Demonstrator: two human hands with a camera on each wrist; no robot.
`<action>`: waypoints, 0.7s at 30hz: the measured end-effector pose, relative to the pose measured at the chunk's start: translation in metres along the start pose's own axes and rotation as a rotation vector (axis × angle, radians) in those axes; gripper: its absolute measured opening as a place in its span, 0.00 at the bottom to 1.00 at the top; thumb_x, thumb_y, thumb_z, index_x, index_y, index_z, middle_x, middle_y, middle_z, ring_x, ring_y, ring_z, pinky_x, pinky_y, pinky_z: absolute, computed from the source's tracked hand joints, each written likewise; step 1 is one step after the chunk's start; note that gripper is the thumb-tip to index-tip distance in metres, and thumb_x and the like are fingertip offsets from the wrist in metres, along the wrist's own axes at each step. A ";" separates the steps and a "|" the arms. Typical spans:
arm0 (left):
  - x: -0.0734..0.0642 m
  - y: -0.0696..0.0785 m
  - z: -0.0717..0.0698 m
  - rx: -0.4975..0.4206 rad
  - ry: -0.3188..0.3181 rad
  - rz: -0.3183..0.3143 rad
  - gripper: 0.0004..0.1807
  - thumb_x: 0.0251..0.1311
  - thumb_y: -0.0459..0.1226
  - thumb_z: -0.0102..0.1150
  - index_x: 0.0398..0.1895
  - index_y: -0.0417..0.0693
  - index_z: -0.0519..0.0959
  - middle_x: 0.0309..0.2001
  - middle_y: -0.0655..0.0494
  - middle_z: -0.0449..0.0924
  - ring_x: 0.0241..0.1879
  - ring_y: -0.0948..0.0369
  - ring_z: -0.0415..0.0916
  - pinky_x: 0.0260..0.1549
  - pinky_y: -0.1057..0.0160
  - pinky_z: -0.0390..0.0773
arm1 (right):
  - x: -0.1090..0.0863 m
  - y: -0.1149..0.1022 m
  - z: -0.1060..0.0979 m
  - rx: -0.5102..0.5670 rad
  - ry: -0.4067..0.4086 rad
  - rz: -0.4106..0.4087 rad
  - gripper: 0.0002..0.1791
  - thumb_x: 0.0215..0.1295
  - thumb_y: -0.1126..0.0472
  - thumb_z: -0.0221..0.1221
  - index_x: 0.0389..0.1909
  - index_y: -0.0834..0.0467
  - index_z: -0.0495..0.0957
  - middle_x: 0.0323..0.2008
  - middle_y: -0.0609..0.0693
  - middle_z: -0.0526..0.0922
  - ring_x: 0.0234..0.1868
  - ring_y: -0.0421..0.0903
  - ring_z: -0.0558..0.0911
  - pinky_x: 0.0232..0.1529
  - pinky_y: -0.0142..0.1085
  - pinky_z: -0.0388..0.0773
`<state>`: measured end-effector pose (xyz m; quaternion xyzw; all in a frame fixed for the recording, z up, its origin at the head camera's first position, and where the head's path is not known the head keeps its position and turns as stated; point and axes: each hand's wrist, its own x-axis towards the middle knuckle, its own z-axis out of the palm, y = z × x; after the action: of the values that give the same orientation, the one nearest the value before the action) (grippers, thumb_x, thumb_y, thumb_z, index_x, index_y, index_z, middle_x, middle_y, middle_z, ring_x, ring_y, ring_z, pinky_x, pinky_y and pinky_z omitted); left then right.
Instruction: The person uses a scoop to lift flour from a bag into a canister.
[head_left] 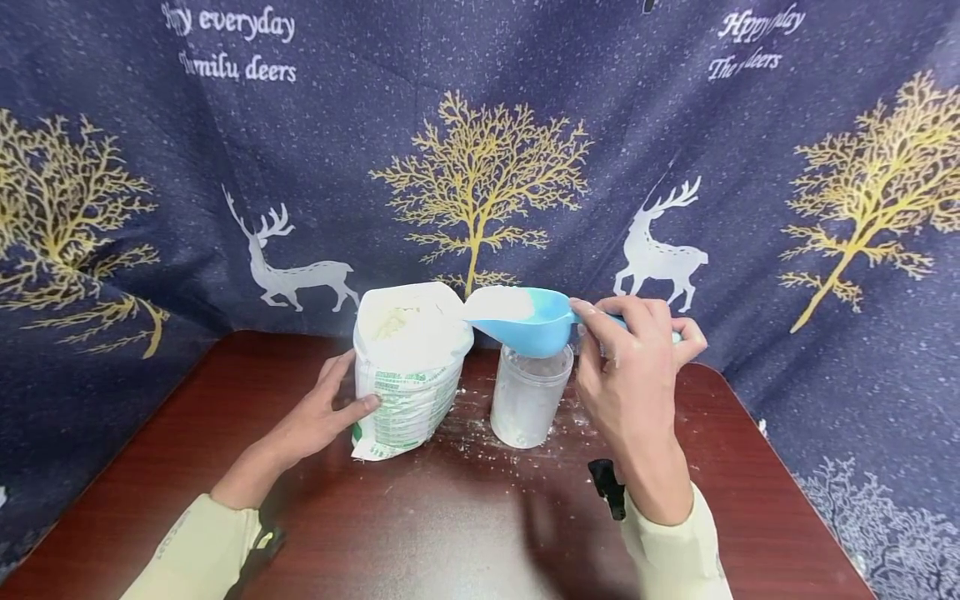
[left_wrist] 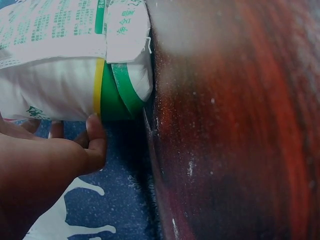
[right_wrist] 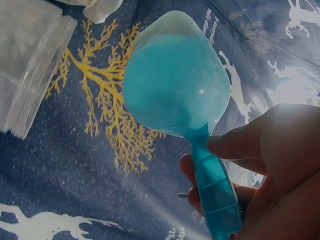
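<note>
My left hand (head_left: pixel 318 417) holds the left side of an upright, open flour bag (head_left: pixel 408 396), its thumb on the front and its fingers round the side. In the left wrist view the fingertips touch the bag's white and green side (left_wrist: pixel 55 90). My right hand (head_left: pixel 633 367) grips the handle of a light blue scoop (head_left: pixel 536 329), which carries white powder. Held roughly level, the scoop is above the mouth of a clear jar (head_left: pixel 528 400), its tip close to the bag's rim. From below, the right wrist view shows the scoop's underside (right_wrist: pixel 172 85) and the thumb against its handle.
White powder (head_left: pixel 476 429) is scattered on the dark red wooden table (head_left: pixel 420 525) around the jar and bag. Behind the table's back edge hangs a blue cloth (head_left: pixel 495 50) with gold trees and white deer. A small black object (head_left: pixel 606 487) shows by the right wrist.
</note>
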<state>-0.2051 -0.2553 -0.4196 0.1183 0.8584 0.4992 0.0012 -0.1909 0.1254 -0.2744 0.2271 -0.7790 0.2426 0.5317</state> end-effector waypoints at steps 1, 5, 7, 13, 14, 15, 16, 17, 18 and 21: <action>0.000 0.000 0.000 0.001 -0.001 0.000 0.51 0.73 0.51 0.64 0.87 0.55 0.42 0.79 0.43 0.46 0.72 0.37 0.62 0.66 0.30 0.67 | 0.000 0.001 -0.001 -0.002 0.001 0.000 0.16 0.67 0.72 0.58 0.45 0.58 0.92 0.33 0.58 0.84 0.41 0.62 0.75 0.56 0.67 0.49; 0.000 0.000 0.000 0.005 0.001 0.000 0.52 0.73 0.51 0.64 0.88 0.55 0.42 0.79 0.43 0.46 0.72 0.37 0.62 0.67 0.30 0.67 | -0.003 0.008 -0.006 -0.025 -0.002 -0.013 0.15 0.68 0.71 0.58 0.45 0.58 0.92 0.34 0.58 0.84 0.41 0.63 0.75 0.55 0.67 0.48; 0.000 0.000 0.000 0.009 0.001 -0.001 0.52 0.73 0.51 0.64 0.88 0.55 0.42 0.79 0.43 0.45 0.72 0.37 0.62 0.67 0.30 0.66 | -0.004 0.011 -0.009 -0.040 -0.002 -0.020 0.16 0.69 0.70 0.57 0.45 0.58 0.92 0.34 0.58 0.84 0.41 0.64 0.75 0.55 0.67 0.48; 0.000 0.001 0.000 0.013 0.001 -0.006 0.52 0.73 0.52 0.65 0.88 0.55 0.41 0.79 0.42 0.45 0.72 0.38 0.61 0.67 0.29 0.66 | -0.006 0.019 -0.014 -0.056 -0.009 -0.032 0.16 0.70 0.70 0.56 0.45 0.58 0.92 0.34 0.59 0.83 0.40 0.64 0.74 0.53 0.67 0.48; 0.000 0.001 0.000 0.015 0.001 -0.007 0.53 0.73 0.52 0.65 0.88 0.55 0.41 0.79 0.42 0.45 0.72 0.38 0.61 0.67 0.29 0.66 | -0.007 0.020 -0.015 -0.055 -0.008 -0.033 0.16 0.71 0.70 0.56 0.45 0.58 0.92 0.34 0.59 0.83 0.40 0.64 0.74 0.53 0.67 0.47; 0.000 0.001 0.000 0.017 0.001 -0.008 0.53 0.73 0.52 0.64 0.88 0.55 0.41 0.79 0.42 0.45 0.72 0.38 0.61 0.67 0.29 0.66 | -0.007 0.021 -0.016 -0.055 -0.009 -0.035 0.16 0.71 0.70 0.55 0.45 0.58 0.92 0.34 0.59 0.83 0.40 0.65 0.74 0.53 0.67 0.47; 0.000 0.001 0.000 0.018 0.002 -0.009 0.53 0.73 0.52 0.64 0.88 0.55 0.41 0.79 0.42 0.45 0.72 0.38 0.61 0.67 0.29 0.66 | -0.007 0.022 -0.017 -0.054 -0.009 -0.036 0.16 0.70 0.70 0.55 0.45 0.58 0.92 0.34 0.59 0.84 0.40 0.65 0.74 0.53 0.68 0.47; 0.000 0.002 0.000 0.018 0.002 -0.009 0.53 0.73 0.52 0.64 0.88 0.55 0.41 0.79 0.42 0.45 0.72 0.38 0.61 0.67 0.30 0.66 | -0.007 0.023 -0.019 -0.053 -0.009 -0.036 0.17 0.70 0.70 0.55 0.45 0.58 0.92 0.34 0.59 0.84 0.40 0.65 0.74 0.53 0.68 0.47; 0.000 0.002 0.000 0.016 0.001 -0.009 0.53 0.73 0.52 0.65 0.88 0.55 0.41 0.79 0.42 0.45 0.72 0.38 0.61 0.67 0.30 0.66 | -0.008 0.024 -0.020 -0.054 -0.011 -0.035 0.16 0.70 0.70 0.55 0.45 0.58 0.92 0.35 0.59 0.84 0.41 0.65 0.74 0.54 0.68 0.47; 0.000 0.002 0.000 0.016 0.000 -0.005 0.52 0.73 0.51 0.65 0.88 0.54 0.41 0.79 0.42 0.45 0.71 0.39 0.62 0.67 0.31 0.67 | -0.009 0.028 -0.022 -0.055 -0.011 -0.038 0.17 0.69 0.71 0.56 0.45 0.58 0.92 0.35 0.59 0.84 0.40 0.65 0.74 0.53 0.68 0.47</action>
<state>-0.2048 -0.2548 -0.4180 0.1160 0.8625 0.4926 0.0015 -0.1890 0.1616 -0.2793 0.2286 -0.7838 0.2099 0.5379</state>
